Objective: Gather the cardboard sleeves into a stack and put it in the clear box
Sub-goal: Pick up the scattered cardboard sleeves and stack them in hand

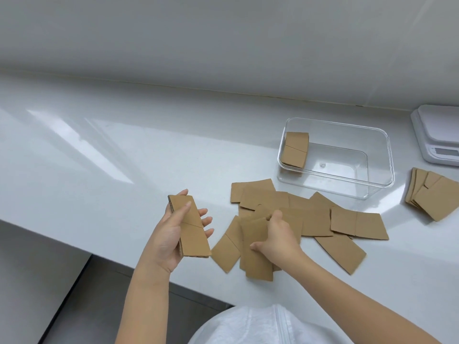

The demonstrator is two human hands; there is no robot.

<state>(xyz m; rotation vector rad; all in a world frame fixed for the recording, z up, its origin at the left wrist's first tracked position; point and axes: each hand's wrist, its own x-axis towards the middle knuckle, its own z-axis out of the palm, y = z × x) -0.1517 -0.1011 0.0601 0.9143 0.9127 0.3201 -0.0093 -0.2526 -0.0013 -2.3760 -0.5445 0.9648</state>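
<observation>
My left hand [171, 234] holds a small stack of brown cardboard sleeves [190, 227] upright above the counter's front edge. To its right, my right hand [275, 234] pinches one or two loose sleeves [257, 254] lifted off a scattered pile of flat sleeves [315, 219]. Behind the pile stands the clear box [372, 155], with a stack of sleeves [295, 150] leaning against its left wall. Another fanned stack of sleeves [434, 197] lies at the far right.
A white kitchen scale [439, 135] stands at the back right beside the clear box. The white counter [111, 155] ends at a front edge just under my hands, with a wall close behind.
</observation>
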